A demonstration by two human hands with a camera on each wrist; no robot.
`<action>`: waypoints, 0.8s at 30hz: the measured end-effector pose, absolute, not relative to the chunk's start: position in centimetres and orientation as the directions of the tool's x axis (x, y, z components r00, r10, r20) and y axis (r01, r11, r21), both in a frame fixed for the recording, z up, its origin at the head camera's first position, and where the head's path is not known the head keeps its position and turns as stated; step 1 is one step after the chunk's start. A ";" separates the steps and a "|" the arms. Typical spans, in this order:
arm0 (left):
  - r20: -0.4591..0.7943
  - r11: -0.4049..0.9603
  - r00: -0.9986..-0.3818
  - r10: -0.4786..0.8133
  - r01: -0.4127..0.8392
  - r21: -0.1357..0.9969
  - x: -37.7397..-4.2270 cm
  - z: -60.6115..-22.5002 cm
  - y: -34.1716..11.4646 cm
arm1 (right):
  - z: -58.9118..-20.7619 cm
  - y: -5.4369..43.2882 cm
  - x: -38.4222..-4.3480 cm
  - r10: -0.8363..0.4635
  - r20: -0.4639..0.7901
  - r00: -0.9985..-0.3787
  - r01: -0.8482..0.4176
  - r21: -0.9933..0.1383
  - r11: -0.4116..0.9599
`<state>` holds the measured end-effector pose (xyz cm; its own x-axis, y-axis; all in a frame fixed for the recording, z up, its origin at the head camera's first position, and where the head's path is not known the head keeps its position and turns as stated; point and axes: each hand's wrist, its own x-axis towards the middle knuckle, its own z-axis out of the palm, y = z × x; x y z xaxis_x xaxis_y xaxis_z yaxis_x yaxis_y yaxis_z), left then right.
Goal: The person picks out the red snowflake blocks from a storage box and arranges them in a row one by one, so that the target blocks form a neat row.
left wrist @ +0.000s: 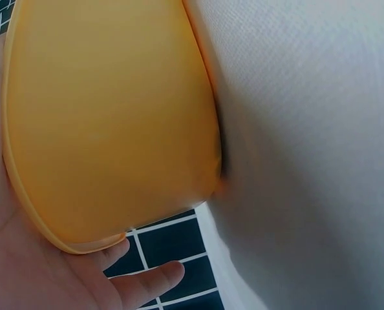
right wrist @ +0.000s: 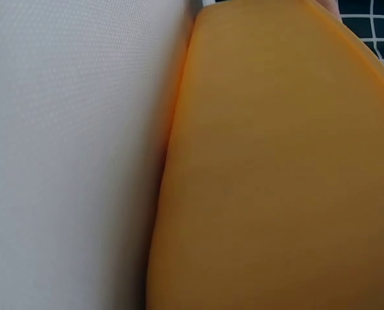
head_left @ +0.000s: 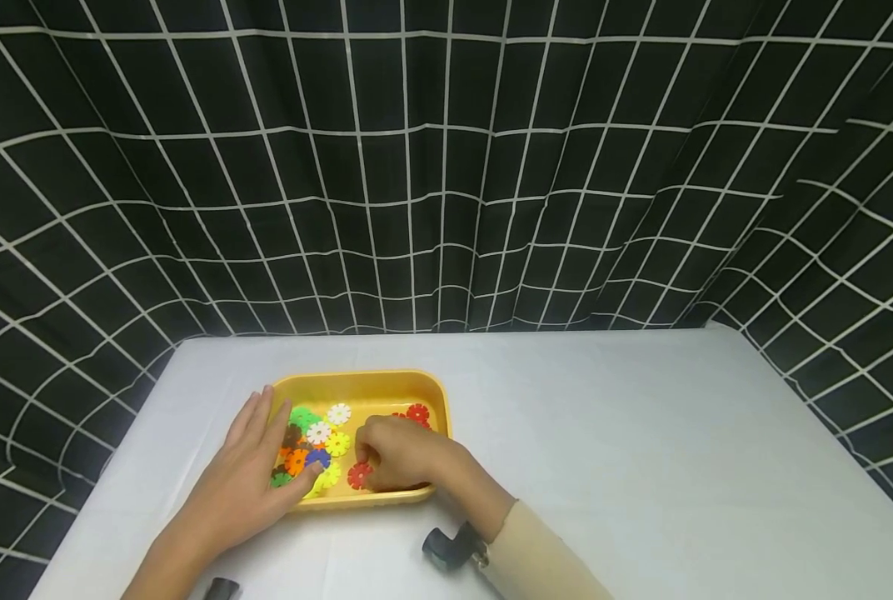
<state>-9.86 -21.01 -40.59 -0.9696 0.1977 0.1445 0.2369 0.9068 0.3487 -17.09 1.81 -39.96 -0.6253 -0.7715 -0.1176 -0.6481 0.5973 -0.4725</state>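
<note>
Reaching into the yellow tray point(head_left: 356, 384), the right hand point(head_left: 403, 454) seemed midway through the work.
Its fingers curled, grip hidden; the left hand point(head_left: 240, 475) rested against the tray, fingers apart. Red pieces point(head_left: 418, 412) lay right; mixed pieces point(head_left: 337, 443), left, likely awaited sorting.

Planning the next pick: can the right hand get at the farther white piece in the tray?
Probably yes: the right hand reaches into the tray, with only bare floor between it and the farther white piece.
</note>
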 end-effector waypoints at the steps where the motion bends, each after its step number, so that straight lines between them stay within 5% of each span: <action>1: 0.147 0.906 -0.969 0.200 0.240 0.349 -9.9 -40.6 -21.0 | -39.9 1.9 -17.1 -0.769 -0.112 -0.630 -0.650 -0.467 0.600; 13: 0.163 0.903 -0.964 0.209 0.254 0.347 -9.7 -40.5 -20.9 | -39.7 2.1 -17.4 -0.724 -0.073 -0.686 -0.625 -0.449 0.638; 24: 0.167 0.897 -0.963 0.212 0.260 0.358 -9.6 -40.5 -21.0 | -39.9 1.9 -17.0 -0.760 -0.005 -0.650 -0.680 -0.442 0.585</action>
<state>-9.63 -21.03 -40.50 -0.9629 0.2125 0.1665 0.2598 0.8969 0.3580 -17.05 1.89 -39.86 -0.6505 -0.7595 -0.0051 -0.6797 0.5851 -0.4423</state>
